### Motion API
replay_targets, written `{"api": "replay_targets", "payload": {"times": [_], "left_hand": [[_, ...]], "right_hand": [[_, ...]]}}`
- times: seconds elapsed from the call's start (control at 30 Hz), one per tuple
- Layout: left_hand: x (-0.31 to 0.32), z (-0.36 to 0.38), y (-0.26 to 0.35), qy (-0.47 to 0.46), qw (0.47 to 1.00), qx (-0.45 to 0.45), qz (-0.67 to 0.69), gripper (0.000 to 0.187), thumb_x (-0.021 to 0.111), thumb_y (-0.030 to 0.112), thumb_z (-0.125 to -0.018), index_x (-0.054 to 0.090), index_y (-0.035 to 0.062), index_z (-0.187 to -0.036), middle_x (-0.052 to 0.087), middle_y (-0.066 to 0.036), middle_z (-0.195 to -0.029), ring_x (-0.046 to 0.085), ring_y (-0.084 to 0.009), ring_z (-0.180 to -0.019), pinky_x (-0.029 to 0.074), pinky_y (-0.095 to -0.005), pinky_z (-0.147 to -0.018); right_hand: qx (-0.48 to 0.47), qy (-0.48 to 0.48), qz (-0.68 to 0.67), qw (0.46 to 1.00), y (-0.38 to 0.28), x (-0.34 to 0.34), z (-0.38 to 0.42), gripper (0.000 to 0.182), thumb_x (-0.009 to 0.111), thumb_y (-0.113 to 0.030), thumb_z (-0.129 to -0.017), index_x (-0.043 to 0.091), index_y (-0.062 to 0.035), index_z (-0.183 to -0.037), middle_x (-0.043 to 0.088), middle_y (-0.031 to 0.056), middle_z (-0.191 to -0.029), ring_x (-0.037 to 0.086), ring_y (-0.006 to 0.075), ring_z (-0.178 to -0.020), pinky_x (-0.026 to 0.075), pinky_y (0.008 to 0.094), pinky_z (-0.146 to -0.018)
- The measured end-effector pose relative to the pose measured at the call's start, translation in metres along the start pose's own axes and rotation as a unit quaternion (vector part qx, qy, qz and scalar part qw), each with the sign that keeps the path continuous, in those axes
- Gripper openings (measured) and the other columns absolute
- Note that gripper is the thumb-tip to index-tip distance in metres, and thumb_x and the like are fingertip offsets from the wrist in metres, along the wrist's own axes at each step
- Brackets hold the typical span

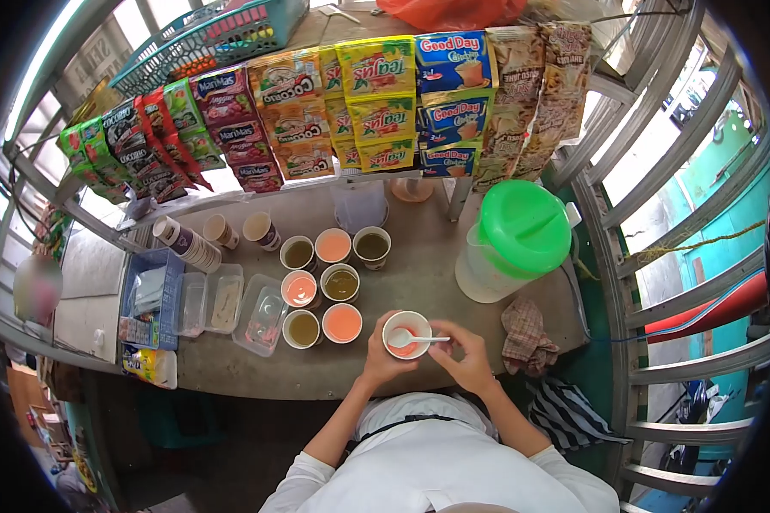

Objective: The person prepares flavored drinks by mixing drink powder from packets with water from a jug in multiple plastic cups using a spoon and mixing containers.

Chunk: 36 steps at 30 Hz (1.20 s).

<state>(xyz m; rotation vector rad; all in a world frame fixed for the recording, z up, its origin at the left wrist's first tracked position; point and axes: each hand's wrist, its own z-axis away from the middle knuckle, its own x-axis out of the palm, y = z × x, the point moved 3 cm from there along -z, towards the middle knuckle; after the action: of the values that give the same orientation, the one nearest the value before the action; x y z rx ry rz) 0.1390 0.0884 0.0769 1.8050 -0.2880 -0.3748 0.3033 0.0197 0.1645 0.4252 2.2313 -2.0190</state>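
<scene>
My left hand (385,361) is wrapped round a paper cup (405,317) near the table's front edge. Some pinkish-orange content shows low inside it. Between the fingers of my right hand (464,357) is the handle of a white plastic spoon (428,339), its bowl down in the cup. Just left of my hands stand several filled cups: some hold a pinkish-orange drink (342,322), others a dark greenish-brown drink (302,329). A pitcher (488,265) with a green lid (522,227) stands to the right, and a crumpled checked cloth (529,336) lies below it.
Stacked paper cups (188,244) lie tilted at the back left. Clear plastic containers (259,316) and a blue basket (156,295) sit at the left. Drink sachets (376,107) hang along the back, beneath a teal basket (214,47). Metal bars (676,282) close off the right side.
</scene>
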Motion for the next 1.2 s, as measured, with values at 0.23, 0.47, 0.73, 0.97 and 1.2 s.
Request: {"api": "replay_targets", "payload": {"times": [0.23, 0.47, 0.73, 0.97, 1.2], "left_hand": [[0.001, -0.003, -0.010, -0.005, 1.000, -0.022, 0.012, 0.094, 0.085, 0.015, -0.051, 0.041, 0.0046, -0.133, 0.061, -0.013, -0.117, 0.062, -0.0254, -0.108, 0.048, -0.0367, -0.095], [0.000, -0.004, -0.012, -0.003, 0.999, -0.035, 0.003, 0.095, 0.086, 0.016, -0.050, 0.041, 0.0049, -0.134, 0.061, -0.013, -0.117, 0.062, -0.0258, -0.108, 0.049, -0.0369, -0.094], [0.007, -0.005, -0.009, -0.010, 1.000, -0.021, 0.008, 0.095, 0.087, 0.016, -0.050, 0.042, 0.0050, -0.133, 0.060, -0.012, -0.118, 0.062, -0.0256, -0.106, 0.049, -0.0364, -0.092], [0.003, -0.005, -0.007, -0.008, 1.000, -0.002, -0.009, 0.094, 0.087, 0.013, -0.049, 0.043, 0.0052, -0.132, 0.058, -0.011, -0.120, 0.061, -0.0263, -0.107, 0.049, -0.0366, -0.092], [-0.004, -0.006, 0.000, -0.030, 0.999, 0.009, -0.032, 0.097, 0.090, 0.012, -0.045, 0.044, 0.0072, -0.130, 0.057, -0.011, -0.121, 0.060, -0.0285, -0.109, 0.049, -0.0372, -0.094]], "right_hand": [[-0.121, 0.059, 0.142, 0.981, -0.014, -0.004, -0.012, 0.009, 0.069, -0.018, -0.085, 0.073, -0.0098, -0.088, 0.063, 0.0016, -0.068, 0.050, 0.0148, -0.056, 0.033, 0.0304, -0.063], [-0.142, 0.016, 0.179, 0.973, -0.012, -0.001, -0.019, 0.010, 0.070, -0.019, -0.084, 0.073, -0.0099, -0.087, 0.064, 0.0003, -0.068, 0.051, 0.0142, -0.058, 0.034, 0.0311, -0.063], [-0.152, 0.018, 0.185, 0.971, -0.015, -0.005, -0.021, 0.011, 0.070, -0.019, -0.084, 0.073, -0.0093, -0.086, 0.064, 0.0009, -0.067, 0.052, 0.0152, -0.056, 0.034, 0.0311, -0.062], [-0.138, 0.010, 0.187, 0.973, -0.017, -0.008, -0.018, 0.012, 0.068, -0.019, -0.086, 0.070, -0.0074, -0.086, 0.064, 0.0030, -0.069, 0.053, 0.0166, -0.057, 0.035, 0.0317, -0.063], [-0.173, -0.006, 0.224, 0.959, -0.026, -0.008, -0.013, 0.009, 0.065, -0.016, -0.087, 0.068, -0.0083, -0.089, 0.065, 0.0028, -0.080, 0.058, 0.0184, -0.068, 0.036, 0.0328, -0.065]]}}
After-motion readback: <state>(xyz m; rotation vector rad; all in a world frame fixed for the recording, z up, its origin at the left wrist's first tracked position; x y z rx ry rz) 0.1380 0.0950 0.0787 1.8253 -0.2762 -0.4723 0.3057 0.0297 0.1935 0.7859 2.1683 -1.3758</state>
